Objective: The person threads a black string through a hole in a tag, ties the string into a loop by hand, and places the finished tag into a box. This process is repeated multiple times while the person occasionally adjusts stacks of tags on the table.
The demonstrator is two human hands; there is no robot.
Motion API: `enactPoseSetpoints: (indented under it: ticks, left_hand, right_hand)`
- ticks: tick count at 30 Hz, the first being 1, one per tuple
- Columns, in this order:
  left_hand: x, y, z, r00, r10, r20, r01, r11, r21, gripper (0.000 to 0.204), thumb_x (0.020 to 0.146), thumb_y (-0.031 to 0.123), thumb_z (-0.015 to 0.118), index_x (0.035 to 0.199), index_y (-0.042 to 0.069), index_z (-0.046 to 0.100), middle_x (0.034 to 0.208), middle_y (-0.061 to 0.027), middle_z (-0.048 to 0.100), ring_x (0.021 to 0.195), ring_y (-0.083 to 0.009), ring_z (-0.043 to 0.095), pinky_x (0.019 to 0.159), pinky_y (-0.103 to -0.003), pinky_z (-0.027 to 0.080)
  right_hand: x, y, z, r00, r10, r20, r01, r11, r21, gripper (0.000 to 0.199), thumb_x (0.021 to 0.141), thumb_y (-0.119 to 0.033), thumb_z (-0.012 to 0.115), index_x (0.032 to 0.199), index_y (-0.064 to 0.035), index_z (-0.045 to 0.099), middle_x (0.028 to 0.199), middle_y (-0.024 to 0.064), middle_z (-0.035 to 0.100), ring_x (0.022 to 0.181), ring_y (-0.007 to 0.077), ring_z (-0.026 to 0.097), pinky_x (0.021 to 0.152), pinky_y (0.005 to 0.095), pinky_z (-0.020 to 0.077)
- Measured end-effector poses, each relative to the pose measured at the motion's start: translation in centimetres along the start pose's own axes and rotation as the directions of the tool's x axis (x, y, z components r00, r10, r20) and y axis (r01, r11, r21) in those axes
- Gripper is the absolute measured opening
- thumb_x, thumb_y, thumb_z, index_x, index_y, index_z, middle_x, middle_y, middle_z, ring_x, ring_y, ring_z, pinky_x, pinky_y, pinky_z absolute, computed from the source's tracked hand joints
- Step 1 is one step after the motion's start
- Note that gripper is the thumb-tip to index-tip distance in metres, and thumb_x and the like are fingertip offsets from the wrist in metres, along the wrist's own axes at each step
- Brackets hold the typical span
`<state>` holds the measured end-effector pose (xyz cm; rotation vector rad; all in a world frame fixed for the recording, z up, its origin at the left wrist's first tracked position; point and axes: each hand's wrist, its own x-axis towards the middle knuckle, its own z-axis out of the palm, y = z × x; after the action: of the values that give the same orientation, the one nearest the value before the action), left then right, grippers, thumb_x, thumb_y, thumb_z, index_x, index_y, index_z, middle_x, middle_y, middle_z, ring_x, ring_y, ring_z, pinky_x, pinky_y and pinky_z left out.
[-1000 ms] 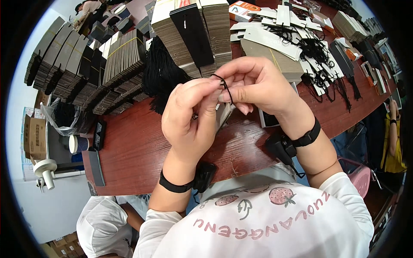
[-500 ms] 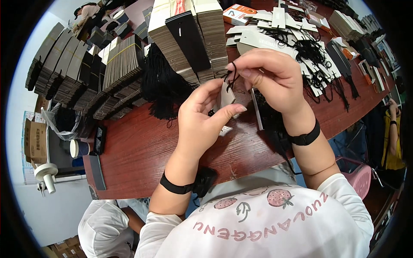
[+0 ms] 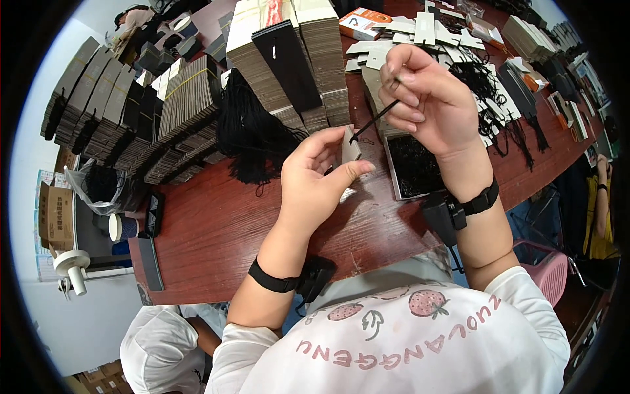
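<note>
My left hand [image 3: 310,172] pinches a pale hang tag [image 3: 348,147] between thumb and fingers, seen nearly edge-on above the table. From the top of the tag a black cord [image 3: 377,121] runs taut up to my right hand [image 3: 434,102]. That hand is raised with its fingers curled and closed on the cord. Below it rests a shallow light-rimmed tray [image 3: 396,182] filled with black material, whose kind I cannot make out. Beyond my left hand a thick bundle of black cords [image 3: 252,128] lies on the table.
Tall stacks of tags [image 3: 321,46] stand ahead, a black tag [image 3: 287,65] leaning on them. More bundled stacks [image 3: 187,95] line the left. Strung white tags [image 3: 453,52] lie piled at the right. A paper cup [image 3: 121,228] stands left; another person's white sleeve [image 3: 154,335] shows lower left.
My right hand has moved up and to the right, drawing the looped cord out straight from the tag. The left hand has shifted slightly right, still gripping the tag.
</note>
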<state>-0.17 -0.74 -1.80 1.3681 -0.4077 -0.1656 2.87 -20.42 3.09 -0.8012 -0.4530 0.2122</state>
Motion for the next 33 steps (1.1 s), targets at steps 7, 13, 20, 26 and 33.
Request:
enactPoseSetpoints:
  ticks: [7, 13, 20, 26, 33]
  left_hand:
    - [0.1, 0.8, -0.1, 0.976, 0.214, -0.041, -0.209, 0.972, 0.109, 0.044, 0.072, -0.01, 0.067, 0.113, -0.007, 0.052, 0.11, -0.0159, 0.058, 0.101, -0.0191, 0.056, 0.088, -0.031, 0.047]
    - [0.1, 0.5, -0.7, 0.945, 0.327, 0.018, -0.293, 0.821, 0.49, 0.043, 0.07, -0.007, 0.07, 0.11, -0.006, 0.055, 0.107, -0.0135, 0.059, 0.098, -0.0168, 0.057, 0.086, -0.029, 0.047]
    - [0.2, 0.3, -0.9, 0.959, 0.282, -0.011, -0.246, 0.856, 0.455, 0.041, 0.07, -0.008, 0.069, 0.109, -0.006, 0.056, 0.104, -0.0127, 0.061, 0.093, -0.0151, 0.058, 0.083, -0.027, 0.048]
    - [0.4, 0.8, -0.6, 0.945, 0.318, -0.076, -0.26, 0.872, 0.415, 0.042, 0.069, -0.008, 0.07, 0.109, -0.006, 0.057, 0.104, -0.0132, 0.061, 0.091, -0.0145, 0.059, 0.081, -0.026, 0.048]
    - [0.4, 2.0, -0.5, 0.927, 0.368, 0.066, -0.329, 0.717, 0.614, 0.045, 0.06, 0.008, 0.078, 0.102, 0.001, 0.063, 0.094, -0.0129, 0.062, 0.082, -0.0215, 0.061, 0.074, -0.03, 0.049]
  right_hand:
    - [-0.1, 0.5, 0.2, 0.977, 0.212, 0.017, -0.116, 0.6, -0.792, 0.017, 0.083, -0.016, 0.059, 0.078, -0.0001, 0.063, 0.064, -0.0044, 0.054, 0.06, 0.0043, 0.045, 0.053, 0.0217, 0.0365]
    - [-0.4, 0.0, 1.1, 0.94, 0.327, 0.095, -0.228, 0.812, -0.538, 0.019, 0.083, -0.016, 0.059, 0.071, -0.0013, 0.059, 0.062, -0.0057, 0.051, 0.057, 0.0011, 0.04, 0.05, 0.0195, 0.0309]
    - [-0.4, 1.3, 0.6, 0.955, 0.285, 0.077, -0.244, 0.908, -0.339, 0.015, 0.079, -0.009, 0.059, 0.067, -0.0019, 0.056, 0.06, -0.0064, 0.049, 0.055, 0.0009, 0.039, 0.048, 0.019, 0.0294]
    - [0.2, 0.7, -0.9, 0.962, 0.262, 0.074, -0.145, 0.723, -0.675, 0.014, 0.081, -0.014, 0.062, 0.076, -0.0006, 0.061, 0.061, -0.0052, 0.051, 0.056, 0.0014, 0.04, 0.048, 0.0192, 0.0308]
    - [-0.1, 1.7, 0.4, 0.933, 0.358, 0.029, -0.21, 0.609, -0.765, 0.021, 0.079, -0.017, 0.062, 0.066, -0.0017, 0.058, 0.058, -0.0037, 0.05, 0.055, 0.0039, 0.043, 0.049, 0.0217, 0.0335]
